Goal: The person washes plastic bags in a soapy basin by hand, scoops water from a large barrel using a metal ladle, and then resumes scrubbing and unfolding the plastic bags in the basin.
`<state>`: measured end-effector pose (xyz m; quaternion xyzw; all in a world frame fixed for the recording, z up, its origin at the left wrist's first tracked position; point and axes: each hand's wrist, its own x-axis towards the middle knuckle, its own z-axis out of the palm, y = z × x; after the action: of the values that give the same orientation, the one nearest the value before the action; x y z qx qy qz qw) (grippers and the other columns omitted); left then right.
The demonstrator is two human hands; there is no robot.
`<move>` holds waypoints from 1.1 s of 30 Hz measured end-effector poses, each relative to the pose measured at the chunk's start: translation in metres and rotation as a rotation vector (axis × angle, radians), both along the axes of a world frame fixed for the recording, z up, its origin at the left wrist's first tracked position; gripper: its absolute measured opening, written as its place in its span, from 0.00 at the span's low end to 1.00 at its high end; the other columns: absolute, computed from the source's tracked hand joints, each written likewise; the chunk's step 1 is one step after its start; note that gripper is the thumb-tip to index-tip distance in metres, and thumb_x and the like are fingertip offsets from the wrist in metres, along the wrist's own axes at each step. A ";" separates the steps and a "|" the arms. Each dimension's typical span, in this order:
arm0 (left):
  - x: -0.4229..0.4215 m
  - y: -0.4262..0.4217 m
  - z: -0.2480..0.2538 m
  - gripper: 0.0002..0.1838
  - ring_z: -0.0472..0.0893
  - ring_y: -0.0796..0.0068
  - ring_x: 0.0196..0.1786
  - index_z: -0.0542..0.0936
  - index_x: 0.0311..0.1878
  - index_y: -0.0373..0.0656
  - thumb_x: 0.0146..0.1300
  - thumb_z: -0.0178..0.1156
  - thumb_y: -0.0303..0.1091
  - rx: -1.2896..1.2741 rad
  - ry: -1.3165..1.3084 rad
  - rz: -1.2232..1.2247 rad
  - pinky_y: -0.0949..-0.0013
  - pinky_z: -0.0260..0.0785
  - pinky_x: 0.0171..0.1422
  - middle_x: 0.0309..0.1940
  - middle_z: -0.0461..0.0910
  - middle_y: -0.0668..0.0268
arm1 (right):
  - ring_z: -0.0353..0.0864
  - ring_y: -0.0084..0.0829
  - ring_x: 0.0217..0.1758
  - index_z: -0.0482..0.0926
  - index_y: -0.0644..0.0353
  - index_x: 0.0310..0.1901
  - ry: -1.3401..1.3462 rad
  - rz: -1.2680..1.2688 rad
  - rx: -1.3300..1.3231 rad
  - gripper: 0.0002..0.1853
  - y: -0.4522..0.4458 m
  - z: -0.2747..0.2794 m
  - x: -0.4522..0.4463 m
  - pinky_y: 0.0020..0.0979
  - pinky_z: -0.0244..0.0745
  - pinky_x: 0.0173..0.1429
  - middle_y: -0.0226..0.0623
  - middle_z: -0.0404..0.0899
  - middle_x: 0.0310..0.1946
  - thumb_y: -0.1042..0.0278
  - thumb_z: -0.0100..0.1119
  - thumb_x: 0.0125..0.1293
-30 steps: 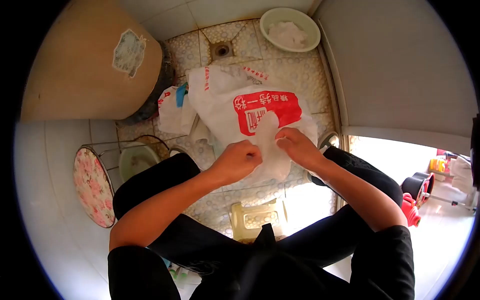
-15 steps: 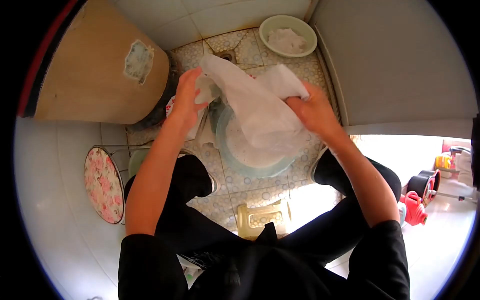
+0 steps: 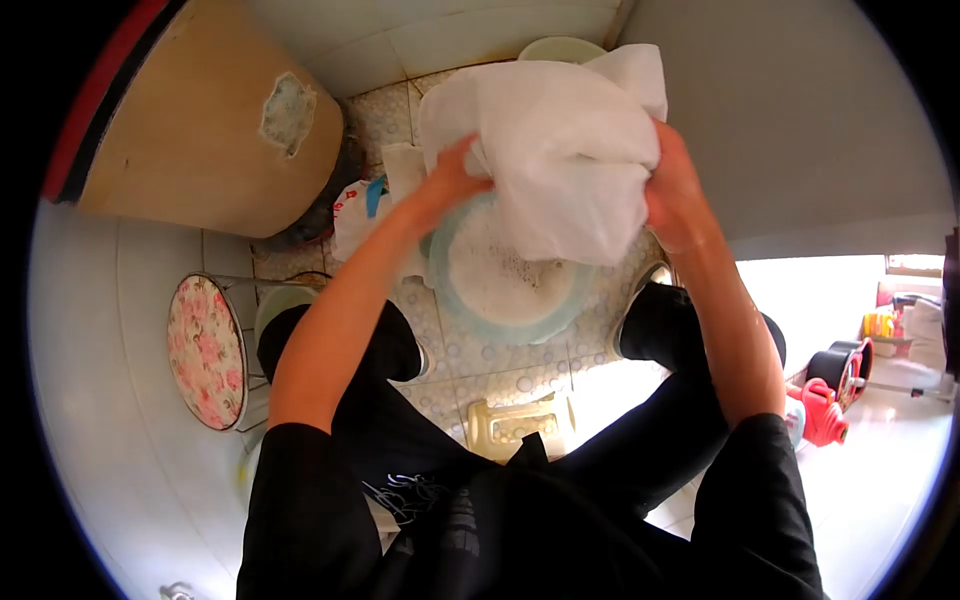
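A wet-looking white cloth (image 3: 565, 140) is held up and bunched above a pale blue basin (image 3: 505, 334). My right hand (image 3: 677, 187) is closed round the cloth's right edge. At its lower left side, my left hand (image 3: 455, 182) grips the cloth; motion slightly smears these fingers, and some are hidden in the folds. Foamy, greyish water (image 3: 500, 270) fills the basin, which stands on the floor between my feet. The cloth covers the basin's far right part.
Behind the cloth, a pale green bowl (image 3: 562, 48) is mostly hidden. A red-and-white bag (image 3: 355, 215) lies left of the basin. A flowered round stool (image 3: 207, 352) leans at the left wall. A yellow plastic stool (image 3: 520, 420) is near me, and a red jug (image 3: 822, 412) stands right.
The cloth has gone from stretched between my hands to a raised, fuller bundle farther up. My left hand has moved right and inward; my right hand has shifted slightly right.
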<state>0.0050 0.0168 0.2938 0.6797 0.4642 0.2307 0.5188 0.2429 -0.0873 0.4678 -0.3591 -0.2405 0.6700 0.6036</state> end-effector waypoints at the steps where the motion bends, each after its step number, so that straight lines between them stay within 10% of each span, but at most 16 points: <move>1: 0.007 0.004 -0.032 0.36 0.61 0.57 0.67 0.67 0.67 0.48 0.53 0.66 0.32 0.229 0.235 -0.068 0.63 0.58 0.68 0.58 0.70 0.55 | 0.78 0.32 0.53 0.72 0.67 0.56 0.022 -0.008 -0.007 0.21 0.001 0.001 0.002 0.32 0.75 0.57 0.41 0.77 0.52 0.61 0.48 0.69; 9: 0.041 -0.016 0.037 0.22 0.76 0.60 0.50 0.74 0.43 0.41 0.46 0.71 0.32 -0.185 -0.321 0.222 0.66 0.69 0.56 0.52 0.72 0.57 | 0.78 0.38 0.55 0.70 0.61 0.60 -0.025 -0.122 0.064 0.24 -0.001 -0.012 0.017 0.38 0.76 0.58 0.43 0.75 0.55 0.53 0.41 0.70; 14: -0.012 0.024 0.013 0.32 0.74 0.64 0.58 0.74 0.58 0.43 0.46 0.71 0.29 0.135 0.179 0.893 0.65 0.68 0.58 0.50 0.76 0.55 | 0.77 0.38 0.56 0.70 0.62 0.60 -0.115 -0.221 0.121 0.24 -0.009 0.004 0.044 0.39 0.75 0.59 0.43 0.75 0.56 0.54 0.39 0.71; 17: -0.045 0.036 -0.020 0.33 0.73 0.63 0.60 0.70 0.64 0.44 0.52 0.67 0.31 -0.121 -0.045 0.397 0.63 0.67 0.59 0.52 0.76 0.56 | 0.76 0.38 0.57 0.69 0.63 0.60 -0.216 -0.276 0.176 0.24 -0.019 0.017 0.058 0.40 0.74 0.61 0.44 0.74 0.56 0.55 0.39 0.71; 23: -0.015 0.026 0.055 0.19 0.76 0.69 0.53 0.74 0.54 0.38 0.65 0.54 0.40 -0.272 -0.209 0.383 0.66 0.68 0.57 0.49 0.77 0.62 | 0.75 0.38 0.58 0.69 0.65 0.59 -0.466 -0.388 0.271 0.23 -0.012 0.038 0.063 0.41 0.73 0.63 0.44 0.74 0.57 0.58 0.38 0.72; 27: 0.002 0.018 0.106 0.15 0.75 0.72 0.51 0.74 0.50 0.39 0.67 0.52 0.38 -0.388 -0.642 0.286 0.67 0.67 0.58 0.48 0.77 0.63 | 0.74 0.38 0.60 0.69 0.68 0.59 0.064 -0.415 0.060 0.22 0.014 0.058 0.060 0.42 0.71 0.64 0.43 0.74 0.57 0.61 0.38 0.72; 29: 0.008 0.013 0.135 0.13 0.75 0.70 0.52 0.74 0.50 0.42 0.67 0.51 0.36 -0.419 -0.935 0.185 0.64 0.66 0.61 0.48 0.77 0.63 | 0.67 0.36 0.66 0.60 0.64 0.67 -1.159 -0.248 0.434 0.35 0.012 0.029 0.078 0.38 0.66 0.67 0.42 0.67 0.64 0.47 0.53 0.67; 33: 0.018 -0.001 0.182 0.14 0.74 0.66 0.56 0.73 0.52 0.41 0.70 0.46 0.36 -0.423 -0.975 0.137 0.61 0.62 0.67 0.51 0.76 0.62 | 0.67 0.34 0.66 0.57 0.59 0.70 -0.340 -0.102 0.305 0.42 -0.004 0.059 0.019 0.37 0.64 0.68 0.41 0.65 0.65 0.40 0.57 0.62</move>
<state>0.0233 0.0161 0.4755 0.3427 0.2489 0.4544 0.7837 0.2619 -0.0915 0.5268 -0.3833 -0.4187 0.5243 0.6348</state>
